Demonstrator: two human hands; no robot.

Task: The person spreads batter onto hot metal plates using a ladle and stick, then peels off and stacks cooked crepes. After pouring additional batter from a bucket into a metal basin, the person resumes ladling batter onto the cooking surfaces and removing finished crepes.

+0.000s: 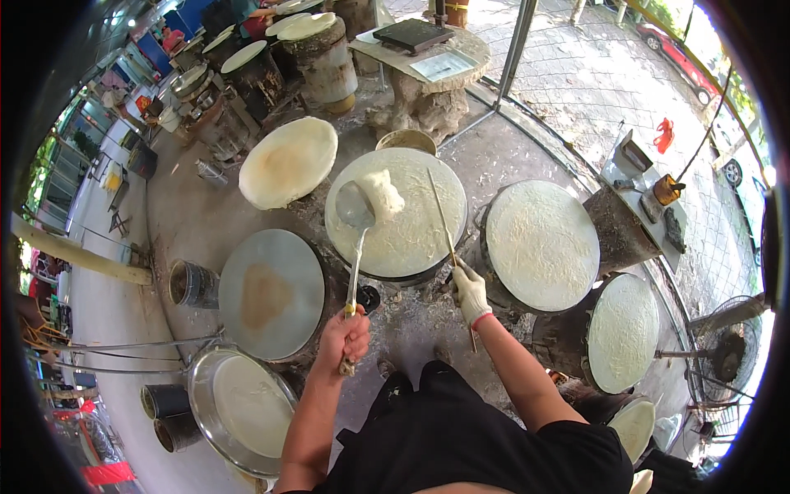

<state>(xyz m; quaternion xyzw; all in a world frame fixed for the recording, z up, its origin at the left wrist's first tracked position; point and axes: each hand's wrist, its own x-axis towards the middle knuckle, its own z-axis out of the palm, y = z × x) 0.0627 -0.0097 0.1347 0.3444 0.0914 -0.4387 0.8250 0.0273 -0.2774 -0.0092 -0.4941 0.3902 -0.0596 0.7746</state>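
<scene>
My left hand, bare, is closed around the handle of a long metal ladle. The ladle's round bowl is over the left part of the middle griddle, whose top has a thin pale coat of batter. A thick lump of whitish batter is just right of the bowl; whether it touches the bowl I cannot tell. My right hand wears a white glove with a red cuff and grips a thin wooden stick. The stick's far end reaches over the right side of that same griddle.
A bare grey griddle with a brown patch stands left, above a steel basin of pale batter. Coated griddles stand right. A pale round flatbread lies far left. A fan stands at the right edge.
</scene>
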